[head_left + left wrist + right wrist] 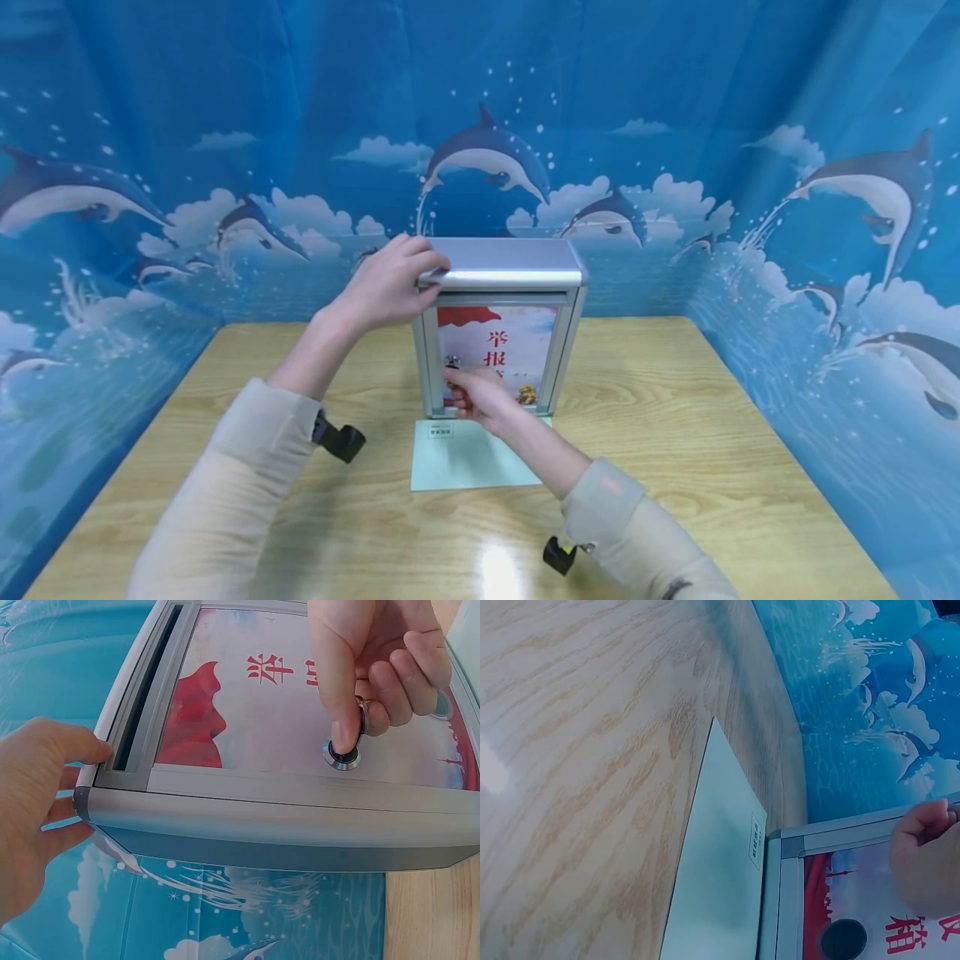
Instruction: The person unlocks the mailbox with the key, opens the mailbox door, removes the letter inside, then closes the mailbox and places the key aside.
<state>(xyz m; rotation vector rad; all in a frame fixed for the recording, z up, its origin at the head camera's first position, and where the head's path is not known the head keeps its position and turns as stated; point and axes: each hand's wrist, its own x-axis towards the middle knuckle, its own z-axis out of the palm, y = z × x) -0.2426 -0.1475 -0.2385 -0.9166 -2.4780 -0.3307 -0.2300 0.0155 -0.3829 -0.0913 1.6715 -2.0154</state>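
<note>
An upright silver metal box (502,265) has a slot near its top and a printed front panel (262,727) with red Chinese characters. My left hand (401,279) grips its upper left corner, thumb on the front edge and fingers behind the top, as the left wrist view shows. On the left side of the panel is a round lock (331,754). With thumb and fingers, my right hand (480,393) pinches a key at this lock; the key is mostly hidden, but a metal ring (365,716) shows beside the thumb.
A pale green sheet (457,467) with a small printed label lies on the wooden table (660,467) in front of the box. Low on the panel shows a dark round disc (844,940). A blue dolphin-print curtain (645,100) surrounds the table's back and sides.
</note>
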